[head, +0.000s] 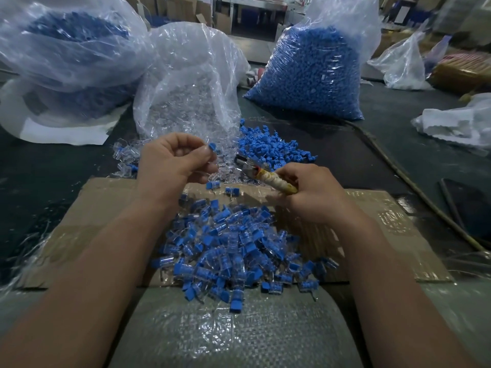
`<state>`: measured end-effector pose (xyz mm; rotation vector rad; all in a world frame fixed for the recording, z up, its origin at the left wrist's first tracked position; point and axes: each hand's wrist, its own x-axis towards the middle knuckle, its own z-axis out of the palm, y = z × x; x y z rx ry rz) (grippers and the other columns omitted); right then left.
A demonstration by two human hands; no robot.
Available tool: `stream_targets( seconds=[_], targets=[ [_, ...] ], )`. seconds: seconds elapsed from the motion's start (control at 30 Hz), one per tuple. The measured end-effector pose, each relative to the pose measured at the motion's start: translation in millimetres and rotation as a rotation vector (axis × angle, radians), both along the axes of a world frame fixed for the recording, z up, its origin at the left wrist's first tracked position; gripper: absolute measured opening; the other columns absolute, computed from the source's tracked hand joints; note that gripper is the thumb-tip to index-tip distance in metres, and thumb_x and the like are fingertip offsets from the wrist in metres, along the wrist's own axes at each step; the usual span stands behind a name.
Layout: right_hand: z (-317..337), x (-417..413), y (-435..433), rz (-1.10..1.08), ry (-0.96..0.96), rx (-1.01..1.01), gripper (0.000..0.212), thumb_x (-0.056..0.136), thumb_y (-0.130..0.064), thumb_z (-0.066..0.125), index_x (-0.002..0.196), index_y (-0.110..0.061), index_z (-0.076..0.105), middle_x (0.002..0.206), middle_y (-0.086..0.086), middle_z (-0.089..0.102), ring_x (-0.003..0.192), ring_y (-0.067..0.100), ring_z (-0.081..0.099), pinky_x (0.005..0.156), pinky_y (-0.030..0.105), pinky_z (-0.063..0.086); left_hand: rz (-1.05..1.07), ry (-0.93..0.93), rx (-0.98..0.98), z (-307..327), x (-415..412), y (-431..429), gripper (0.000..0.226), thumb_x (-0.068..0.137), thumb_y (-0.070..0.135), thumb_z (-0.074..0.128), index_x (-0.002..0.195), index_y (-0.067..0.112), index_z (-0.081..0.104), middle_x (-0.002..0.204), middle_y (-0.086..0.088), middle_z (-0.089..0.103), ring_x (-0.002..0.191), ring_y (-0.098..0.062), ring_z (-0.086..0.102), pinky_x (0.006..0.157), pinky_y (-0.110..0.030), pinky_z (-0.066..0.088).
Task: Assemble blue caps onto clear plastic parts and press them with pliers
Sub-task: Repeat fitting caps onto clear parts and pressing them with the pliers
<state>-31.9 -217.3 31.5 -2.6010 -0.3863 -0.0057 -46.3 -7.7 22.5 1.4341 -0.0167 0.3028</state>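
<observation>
Cardboard (111, 205) at frame centre carries assembled pieces (233, 251). Above it, the left hand (172, 166) pinches a blue cap (212, 148) at its fingertips. Right of that, the right hand (313, 192) grips the pliers (268, 177).

We count two hands, left hand (172, 160) and right hand (316, 193), one pliers (271, 177) and one cardboard sheet (385, 216). Three big clear bags stand before us: left bag (66, 49) and right bag (310, 75) hold blue pieces, middle bag (186, 83) clear ones. Capped pieces (231, 248) and loose blue caps (268, 147) are beyond counting.
</observation>
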Motion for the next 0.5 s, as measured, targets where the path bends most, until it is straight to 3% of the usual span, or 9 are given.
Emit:
stream_targets(
  seconds=[0.17, 0.27, 0.5],
  targets=[
    [5.6, 1.2, -9.7, -0.014, 0.126, -0.002, 0.028, 0.068, -0.029, 0.079, 0.088, -0.033, 0.059, 0.080, -0.016, 0.057, 0.076, 0.005, 0.053, 0.064, 0.023, 0.042, -0.204, 0.080, 0.116, 5.4, -6.9, 1.7, 0.006, 0.061, 0.018, 0.070, 0.065, 0.019, 0.065, 0.065, -0.002, 0.070, 0.050, -0.009, 0.061, 0.038, -0.015, 0.040],
    [6.2, 1.3, -11.1, -0.018, 0.184, 0.004, 0.033, 0.062, -0.031, 0.083, 0.083, -0.035, 0.057, 0.076, -0.020, 0.056, 0.074, 0.000, 0.052, 0.060, 0.020, 0.040, -0.368, 0.128, 0.216, 9.2, -10.6, -2.2, 0.006, 0.056, 0.023, 0.072, 0.061, 0.021, 0.070, 0.056, 0.000, 0.066, 0.041, -0.003, 0.053, 0.035, -0.011, 0.036],
    [0.3, 1.9, -9.2, -0.039, 0.201, -0.042, 0.049, 0.056, -0.037, 0.085, 0.097, -0.032, 0.059, 0.078, -0.022, 0.050, 0.075, -0.002, 0.047, 0.062, 0.023, 0.038, -0.621, 0.113, 0.326, 11.3, -13.5, -0.8, 0.019, 0.052, 0.030, 0.075, 0.064, 0.015, 0.073, 0.056, -0.002, 0.064, 0.042, -0.002, 0.045, 0.039, -0.012, 0.035]
  ],
)
